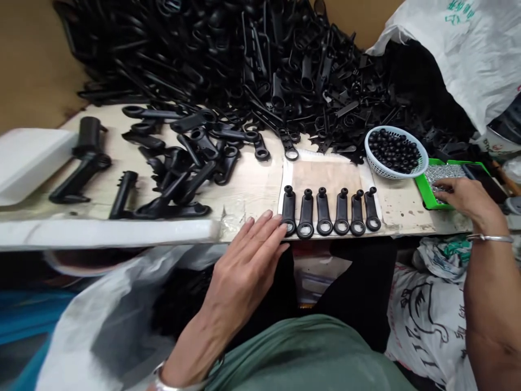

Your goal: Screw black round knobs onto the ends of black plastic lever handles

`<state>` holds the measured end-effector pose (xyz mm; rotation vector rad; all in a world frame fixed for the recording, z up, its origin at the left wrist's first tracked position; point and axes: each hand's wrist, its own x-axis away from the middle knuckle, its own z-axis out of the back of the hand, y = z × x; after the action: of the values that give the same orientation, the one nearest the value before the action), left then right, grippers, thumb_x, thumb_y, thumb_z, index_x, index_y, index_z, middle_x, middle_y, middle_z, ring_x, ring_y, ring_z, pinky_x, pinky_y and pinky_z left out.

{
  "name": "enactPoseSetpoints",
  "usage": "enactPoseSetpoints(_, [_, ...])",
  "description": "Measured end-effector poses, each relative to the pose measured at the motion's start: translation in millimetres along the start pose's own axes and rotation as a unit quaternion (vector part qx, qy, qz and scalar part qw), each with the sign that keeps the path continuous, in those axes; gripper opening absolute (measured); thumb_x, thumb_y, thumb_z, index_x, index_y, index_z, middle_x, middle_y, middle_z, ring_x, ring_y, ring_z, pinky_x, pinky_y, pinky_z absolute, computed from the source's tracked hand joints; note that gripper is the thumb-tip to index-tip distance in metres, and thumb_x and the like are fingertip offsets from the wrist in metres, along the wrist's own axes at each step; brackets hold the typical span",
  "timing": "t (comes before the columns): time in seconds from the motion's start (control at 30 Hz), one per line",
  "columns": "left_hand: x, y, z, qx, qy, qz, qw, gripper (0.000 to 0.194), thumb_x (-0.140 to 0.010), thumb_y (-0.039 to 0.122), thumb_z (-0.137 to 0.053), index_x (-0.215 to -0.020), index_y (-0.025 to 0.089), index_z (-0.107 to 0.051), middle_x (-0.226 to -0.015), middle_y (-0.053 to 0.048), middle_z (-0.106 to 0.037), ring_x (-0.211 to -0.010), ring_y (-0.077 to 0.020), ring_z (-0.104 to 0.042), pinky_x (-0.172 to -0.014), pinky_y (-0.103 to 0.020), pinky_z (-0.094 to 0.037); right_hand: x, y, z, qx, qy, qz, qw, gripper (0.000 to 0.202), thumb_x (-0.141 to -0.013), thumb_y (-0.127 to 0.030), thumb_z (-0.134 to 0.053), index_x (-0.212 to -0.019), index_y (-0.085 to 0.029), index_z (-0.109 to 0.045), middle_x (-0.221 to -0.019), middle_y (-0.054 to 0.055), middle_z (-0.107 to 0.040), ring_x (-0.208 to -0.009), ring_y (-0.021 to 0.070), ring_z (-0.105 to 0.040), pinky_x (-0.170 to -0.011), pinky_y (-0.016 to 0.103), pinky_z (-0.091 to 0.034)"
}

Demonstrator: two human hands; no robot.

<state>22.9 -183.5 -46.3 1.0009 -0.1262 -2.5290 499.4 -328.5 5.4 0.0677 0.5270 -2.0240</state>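
Observation:
Six black plastic crank handles (324, 212) stand in a row at the front edge of the bench, each with a ring at the near end and a small round knob at the far end. My left hand (246, 266) lies flat with fingers stretched, its fingertips beside the ring of the leftmost handle; nothing shows in it. At the right, my right hand (470, 198) dips its curled fingers into a green tray (429, 202) of small shiny metal pieces (443, 172). What its fingertips hold, if anything, is too small to make out.
A pale blue basket (394, 172) of black balls stands behind the tray. Loose black parts (183, 174) lie at the left before a big dark heap (228, 49). A white foam roll (122, 232) lines the front edge; a white box (32, 160) stands far left.

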Motion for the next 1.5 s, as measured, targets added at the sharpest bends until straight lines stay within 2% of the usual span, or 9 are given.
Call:
enactPoseSetpoints(0.27, [-4.4, 32.8, 4.3, 0.187, 0.008, 0.003, 0.982, 0.043, -0.087, -0.001, -0.058, -0.126, 0.018, -0.061, -0.127, -0.009, -0.068, -0.121, -0.021, -0.064, -0.104, -0.033, -0.053, 12.6, -41.5, -2.9, 0.19, 0.001, -0.114, 0.975, 0.025, -0.082, -0.026, -0.057, -0.092, -0.018, -0.078, -0.086, 0.016, -0.074, -0.088, 0.0336, -0.067, -0.082, 0.046, -0.048])
enactPoseSetpoints(0.4, [-13.9, 44.8, -1.2, 0.373, -0.078, 0.103, 0.919, 0.025, -0.091, 0.013, -0.06, -0.112, 0.023, -0.072, -0.109, -0.002, -0.076, -0.096, -0.0162, -0.074, -0.086, -0.023, -0.061, 12.6, -52.0, -0.3, 0.144, 0.043, -0.129, 0.98, 0.026, -0.081, -0.027, -0.057, -0.091, -0.015, -0.078, -0.09, 0.017, -0.075, -0.094, 0.0349, -0.068, -0.088, 0.047, -0.048])
enactPoseSetpoints(0.47, [-20.3, 52.2, -5.2, 0.494, -0.157, 0.187, 0.834, 0.019, -0.094, 0.024, -0.06, -0.104, 0.024, -0.075, -0.099, -0.003, -0.078, -0.087, -0.0173, -0.076, -0.077, -0.024, -0.063, 12.8, -52.1, 1.3, 0.075, 0.069, -0.137, 0.985, 0.023, -0.078, -0.027, -0.061, -0.088, -0.014, -0.077, -0.089, 0.016, -0.075, -0.09, 0.0322, -0.069, -0.088, 0.045, -0.049])
enactPoseSetpoints(0.53, [-25.4, 60.6, -11.1, 0.616, -0.223, 0.261, 0.709, 0.023, -0.094, 0.036, -0.06, -0.103, 0.021, -0.076, -0.099, -0.007, -0.078, -0.089, -0.0214, -0.076, -0.077, -0.031, -0.063, 13.4, -50.1, 3.7, 0.018, 0.085, -0.153, 0.984, 0.022, -0.076, -0.028, -0.064, -0.086, -0.013, -0.077, -0.083, 0.013, -0.075, -0.076, 0.0272, -0.07, -0.079, 0.042, -0.052])
enactPoseSetpoints(0.67, [-33.6, 77.4, -31.5, 0.763, -0.262, 0.341, 0.483, 0.045, -0.093, 0.052, -0.059, -0.115, 0.014, -0.07, -0.121, -0.018, -0.07, -0.114, -0.0295, -0.067, -0.094, -0.044, -0.058, 19.9, -55.2, 12.3, -0.078, 0.089, -0.168, 0.979, 0.036, -0.075, -0.043, -0.067, -0.089, -0.011, -0.076, -0.073, 0.01, -0.073, -0.053, 0.0187, -0.063, -0.056, 0.035, -0.054])
enactPoseSetpoints(0.83, [-55.7, 98.4, -60.0, 0.803, -0.251, 0.411, 0.351, 0.051, -0.106, 0.043, -0.024, -0.129, 0.013, -0.059, -0.144, -0.018, -0.054, -0.128, -0.022, -0.058, -0.109, -0.042, -0.046, 50.5, -114.3, 13.8, -0.221, 0.032, -0.122, 0.967, 0.034, -0.067, -0.048, -0.077, -0.082, -0.017, -0.076, -0.072, 0.004, -0.073, -0.054, 0.0154, -0.063, -0.054, 0.031, -0.056])
enactPoseSetpoints(1.0, [-72.6, 109.6, -69.0, 0.852, -0.137, 0.46, 0.208, 0.04, -0.105, 0.035, -0.031, -0.108, 0.013, -0.065, -0.124, -0.013, -0.067, -0.118, -0.0186, -0.063, -0.108, -0.038, -0.046, 97.9, -195.3, -11.2, -0.222, -0.051, 0.029, 0.973, 0.01, -0.083, -0.027, -0.069, -0.088, -0.023, -0.077, -0.085, 0.002, -0.077, -0.075, 0.0178, -0.071, -0.073, 0.033, -0.059])
enactPoseSetpoints(1.2, [-69.0, 101.8, -57.7, 0.843, -0.055, 0.511, 0.157, 0.043, -0.106, 0.029, -0.031, -0.096, 0.009, -0.067, -0.096, -0.008, -0.069, -0.086, -0.0093, -0.067, -0.094, -0.02, -0.05, 122.5, -219.8, -29.5, -0.159, -0.087, 0.246, 0.952, 0.027, -0.094, -0.015, -0.054, -0.113, -0.025, -0.071, -0.114, 0.004, -0.074, -0.113, 0.0203, -0.065, -0.102, 0.042, -0.051])
enactPoseSetpoints(1.5, [-61.5, 95.3, -47.4, 0.851, -0.06, 0.504, 0.136, 0.042, -0.104, 0.038, -0.035, -0.113, 0.009, -0.064, -0.131, -0.016, -0.063, -0.126, -0.0222, -0.058, -0.107, -0.035, -0.046, 125.9, -204.2, -24.0, -0.128, -0.04, 0.184, 0.974, 0.014, -0.092, -0.017, -0.06, -0.1, -0.023, -0.07, -0.093, 0.002, -0.073, -0.087, 0.0171, -0.067, -0.081, 0.034, -0.055])
